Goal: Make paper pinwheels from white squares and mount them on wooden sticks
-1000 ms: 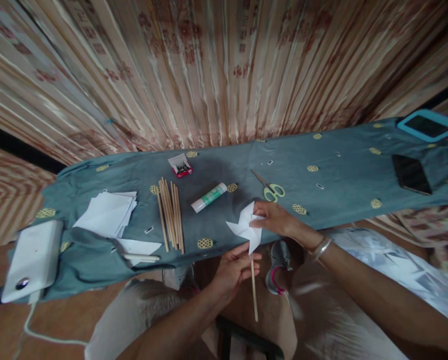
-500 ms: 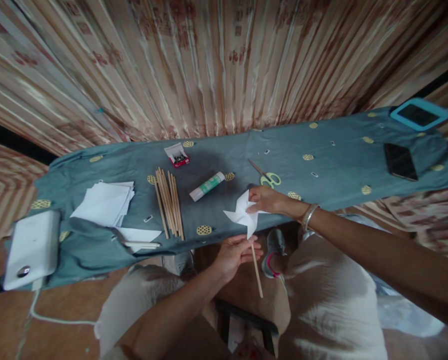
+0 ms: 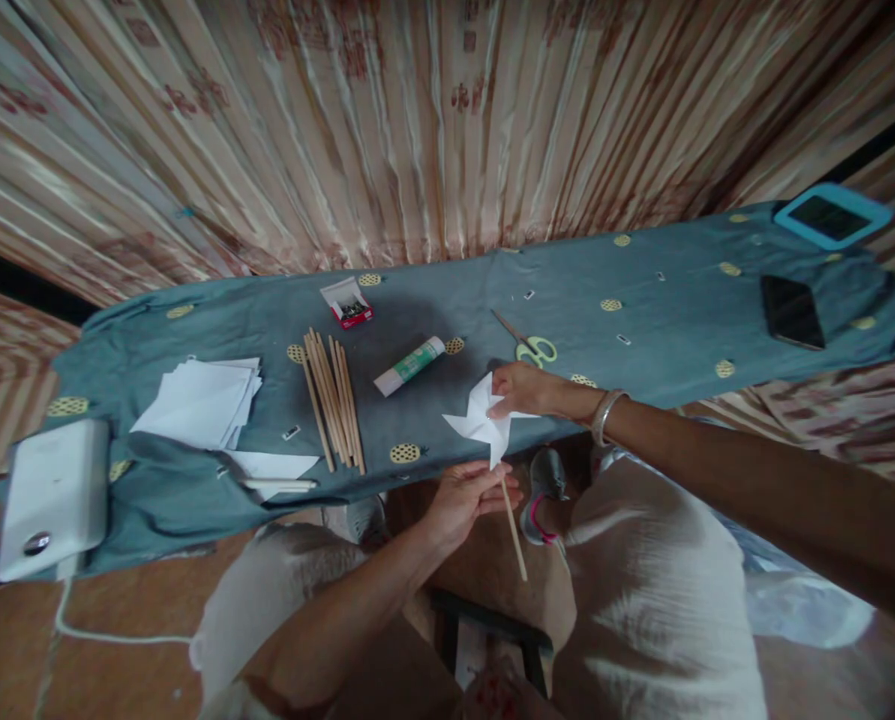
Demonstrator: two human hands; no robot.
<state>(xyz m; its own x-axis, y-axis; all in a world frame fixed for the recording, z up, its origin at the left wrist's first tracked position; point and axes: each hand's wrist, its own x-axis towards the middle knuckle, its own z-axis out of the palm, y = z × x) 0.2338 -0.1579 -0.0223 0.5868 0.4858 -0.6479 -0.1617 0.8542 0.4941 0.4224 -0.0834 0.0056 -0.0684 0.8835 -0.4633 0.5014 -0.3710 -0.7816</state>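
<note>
A white paper pinwheel (image 3: 483, 422) on a thin wooden stick (image 3: 514, 535) is held in front of me at the table's near edge. My left hand (image 3: 466, 500) is closed around the stick just under the lowest blade, and the stick's lower end sticks out below it. My right hand (image 3: 523, 390), with a bracelet at the wrist, pinches the pinwheel by its right side near the centre. What fastens the paper to the stick is hidden. Past my right hand lie scissors (image 3: 535, 349) with green handles. A glue stick (image 3: 409, 366) lies to the left of them.
On the blue-green cloth (image 3: 687, 350) are several wooden sticks (image 3: 334, 405), an open red-and-white box (image 3: 349, 303) of small dark pieces, and stacked white paper (image 3: 199, 403). A white device (image 3: 55, 500) with a cable stands at left; a phone (image 3: 792, 312) and a blue-framed device (image 3: 833, 216) lie at right.
The view has shifted slightly, so the table items sit a little further left and up. Both hands keep their hold on the pinwheel and its stick.
</note>
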